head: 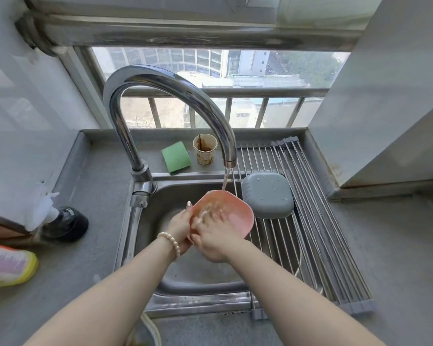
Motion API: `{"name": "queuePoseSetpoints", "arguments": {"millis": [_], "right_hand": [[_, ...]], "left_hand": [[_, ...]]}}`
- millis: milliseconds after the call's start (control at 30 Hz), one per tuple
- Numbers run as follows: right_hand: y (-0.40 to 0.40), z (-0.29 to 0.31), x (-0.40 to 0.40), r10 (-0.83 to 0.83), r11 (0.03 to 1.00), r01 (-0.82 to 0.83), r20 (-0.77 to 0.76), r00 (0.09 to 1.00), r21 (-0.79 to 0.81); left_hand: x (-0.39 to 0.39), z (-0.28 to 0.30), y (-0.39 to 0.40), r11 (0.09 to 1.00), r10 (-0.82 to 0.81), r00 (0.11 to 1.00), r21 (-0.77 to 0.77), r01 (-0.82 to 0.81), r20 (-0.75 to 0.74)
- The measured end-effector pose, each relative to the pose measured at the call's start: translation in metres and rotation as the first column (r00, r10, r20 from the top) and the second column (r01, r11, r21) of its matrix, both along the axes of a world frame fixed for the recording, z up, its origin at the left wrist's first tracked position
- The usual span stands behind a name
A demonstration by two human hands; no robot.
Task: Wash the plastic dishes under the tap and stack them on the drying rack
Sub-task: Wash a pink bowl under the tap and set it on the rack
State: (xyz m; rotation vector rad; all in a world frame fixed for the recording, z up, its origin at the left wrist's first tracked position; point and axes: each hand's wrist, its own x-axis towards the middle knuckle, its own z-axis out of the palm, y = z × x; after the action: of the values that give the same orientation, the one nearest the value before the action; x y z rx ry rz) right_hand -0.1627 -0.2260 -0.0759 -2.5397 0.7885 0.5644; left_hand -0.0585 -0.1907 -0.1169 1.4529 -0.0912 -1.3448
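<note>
While water from the tap (231, 156) runs in, the pink bowl (231, 212) tilts toward the person; left hand (179, 227) grips its rim, right hand (216, 237) rubs inside, fingers flat.

grey counter (90, 221) | green sponge (176, 157), stained paper cup (205, 149) on back ledge | drying rack (310, 221) across sink

I see both bare forearms reaching forward and meeting. My left hand (180, 227), a bead bracelet (169, 242) on its wrist, grips the pink dish (235, 216) by its edge; my right hand (216, 236) lies flat inside it, fingers spread.
</note>
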Motion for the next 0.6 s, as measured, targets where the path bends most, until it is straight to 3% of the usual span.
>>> {"name": "queuePoseSetpoints", "arguments": {"millis": [100, 167, 300, 400, 467, 600], "right_hand": [[0.003, 0.0, -0.016, 0.148, 0.976, -0.162, 0.102, 0.984, 0.147], [0.0, 0.003, -0.026, 0.174, 0.971, -0.196, 0.153, 0.973, 0.139], [-0.012, 0.013, -0.037, 0.252, 0.966, -0.247, 0.061, 0.966, -0.079], [-0.017, 0.011, -0.033, 0.153, 0.955, -0.158, -0.037, 0.987, -0.251], [-0.012, 0.006, -0.023, 0.063, 0.976, -0.072, -0.049, 0.997, -0.205], [0.002, -0.004, -0.012, -0.046, 0.995, 0.039, 0.075, 0.996, 0.087]], "left_hand": [[0.002, -0.001, 0.003, 0.998, 0.039, 0.994, 0.037, -0.043, 0.106], [0.0, 0.002, 0.004, 0.997, 0.046, 0.984, 0.058, -0.057, 0.173], [0.009, 0.014, 0.007, 0.99, 0.107, 0.957, 0.058, -0.127, 0.268], [0.022, 0.005, 0.015, 0.984, 0.006, 0.919, 0.161, -0.075, 0.394], [0.028, -0.013, 0.02, 0.973, -0.042, 0.916, 0.223, -0.053, 0.399], [0.031, -0.007, 0.03, 0.93, -0.167, 0.914, 0.368, 0.021, 0.37]]}}
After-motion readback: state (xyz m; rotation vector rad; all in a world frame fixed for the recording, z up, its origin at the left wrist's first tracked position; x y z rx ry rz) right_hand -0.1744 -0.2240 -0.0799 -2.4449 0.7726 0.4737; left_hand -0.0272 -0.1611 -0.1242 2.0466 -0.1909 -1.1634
